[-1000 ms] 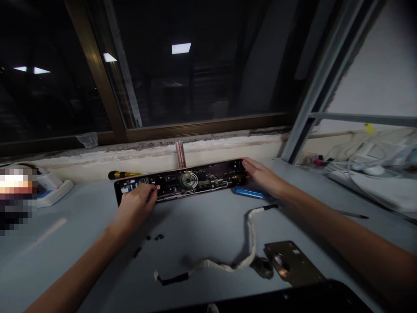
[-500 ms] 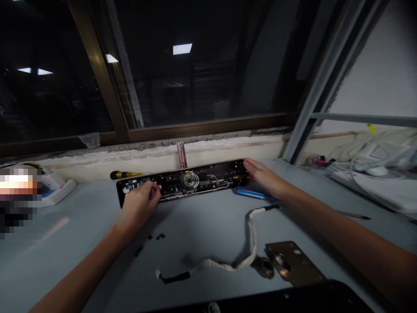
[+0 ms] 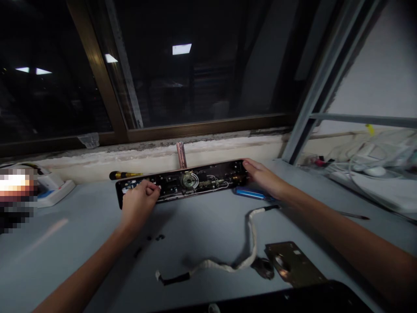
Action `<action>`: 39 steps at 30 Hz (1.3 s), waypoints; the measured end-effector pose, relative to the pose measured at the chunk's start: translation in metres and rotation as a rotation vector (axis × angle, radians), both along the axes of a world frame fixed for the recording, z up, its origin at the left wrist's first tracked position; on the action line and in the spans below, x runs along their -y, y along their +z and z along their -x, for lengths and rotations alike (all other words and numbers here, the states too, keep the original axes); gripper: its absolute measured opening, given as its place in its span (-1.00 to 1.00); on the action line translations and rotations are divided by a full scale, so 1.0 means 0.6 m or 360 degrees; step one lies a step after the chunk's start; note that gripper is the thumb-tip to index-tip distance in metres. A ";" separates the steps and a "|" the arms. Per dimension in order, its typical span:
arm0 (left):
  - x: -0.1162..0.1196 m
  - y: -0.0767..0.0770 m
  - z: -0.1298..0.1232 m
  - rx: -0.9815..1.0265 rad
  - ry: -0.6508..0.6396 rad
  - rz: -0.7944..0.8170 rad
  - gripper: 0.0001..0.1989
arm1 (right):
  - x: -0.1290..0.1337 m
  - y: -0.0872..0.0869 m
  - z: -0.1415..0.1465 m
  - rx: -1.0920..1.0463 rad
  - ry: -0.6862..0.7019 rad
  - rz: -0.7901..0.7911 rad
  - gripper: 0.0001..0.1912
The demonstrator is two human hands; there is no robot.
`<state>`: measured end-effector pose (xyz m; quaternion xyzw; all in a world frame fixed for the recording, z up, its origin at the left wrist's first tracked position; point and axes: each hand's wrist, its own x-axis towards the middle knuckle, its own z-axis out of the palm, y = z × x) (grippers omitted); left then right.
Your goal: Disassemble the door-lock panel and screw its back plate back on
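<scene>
A long black housing (image 3: 169, 185) stands tilted toward me at the back of the table, its inner side showing a round metal mechanism (image 3: 188, 180), wires and a small circuit board. My right hand (image 3: 259, 173) grips the housing's right end, thumb on the upper corner. Over the left part of it, my left hand (image 3: 141, 198) has its thumb and fingers pinched together near the circuit board (image 3: 128, 186). Whatever is between those fingertips is too small to make out. A blue tool handle (image 3: 250, 193) lies below the housing's right end.
A white wrapped cable (image 3: 228, 266) curves across the table beside a brass-coloured plate (image 3: 293, 263) and a dark ring (image 3: 263, 268). Small black screws (image 3: 160, 237) lie at left. A yellow-black screwdriver (image 3: 125, 174) rests behind the housing. Another black panel (image 3: 260, 300) fills the front edge.
My left hand has shifted slightly, and its fingers look more extended at the pinch. My right hand keeps its hold on the housing, which has barely moved.
</scene>
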<state>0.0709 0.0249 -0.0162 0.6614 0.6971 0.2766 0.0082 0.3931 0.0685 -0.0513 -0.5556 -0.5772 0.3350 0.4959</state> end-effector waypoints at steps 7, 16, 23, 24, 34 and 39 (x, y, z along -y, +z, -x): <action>-0.001 -0.004 0.002 0.0065 -0.0047 -0.0068 -0.88 | -0.003 -0.003 -0.003 -0.0002 -0.0006 -0.0024 -0.66; -0.006 -0.007 0.016 0.0034 -0.0290 -0.0102 -0.88 | -0.001 0.000 -0.001 0.0015 0.0016 -0.0033 -0.64; -0.001 0.003 0.008 0.0152 -0.0205 -0.0060 -0.91 | 0.000 0.004 0.000 0.0026 0.0011 -0.0031 -0.66; -0.001 0.004 0.007 0.0158 -0.0201 -0.0057 -0.91 | 0.000 0.004 0.000 0.0026 0.0011 -0.0034 -0.66; 0.000 0.021 0.002 -0.0088 0.0113 0.0126 -0.80 | -0.002 0.001 0.000 0.0028 0.0009 -0.0027 -0.64; 0.002 0.024 0.001 -0.0174 0.0130 0.0097 -0.78 | -0.003 -0.001 -0.002 0.0035 0.0011 -0.0035 -0.65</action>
